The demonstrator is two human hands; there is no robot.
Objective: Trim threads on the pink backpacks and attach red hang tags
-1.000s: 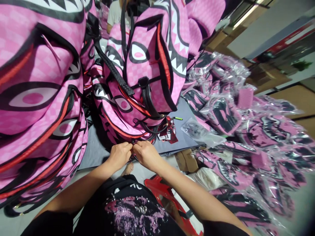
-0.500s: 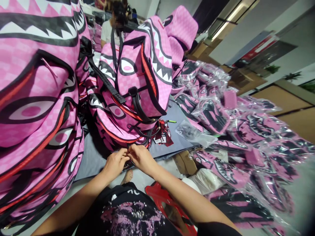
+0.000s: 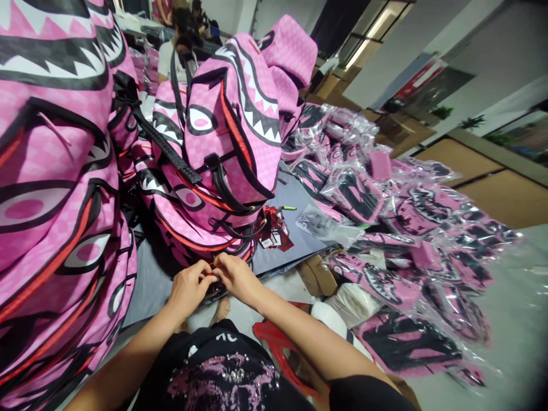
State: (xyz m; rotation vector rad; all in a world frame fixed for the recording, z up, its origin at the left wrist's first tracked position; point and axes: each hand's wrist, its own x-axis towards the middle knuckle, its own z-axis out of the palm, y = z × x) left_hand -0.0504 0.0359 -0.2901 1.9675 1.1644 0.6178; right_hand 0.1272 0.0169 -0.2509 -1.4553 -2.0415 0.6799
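Two big stacks of pink checkered shark-face fabric bags (image 3: 214,165), heaped on grey tabletop (image 3: 295,240). Directly ahead, at near edge of lowest bag, black strap (image 3: 240,234) looping down toward both hands. Left hand (image 3: 188,288) and right hand (image 3: 235,277) touching, equally near, fingers pinched shut on small black fitting there.

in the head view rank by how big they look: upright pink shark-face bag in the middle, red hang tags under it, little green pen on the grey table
1. Upright pink shark-face bag, by far the largest.
2. Red hang tags, a small bunch.
3. Green pen, a thin sliver.
All three lie about equally far from the camera, so the order looks trustworthy.
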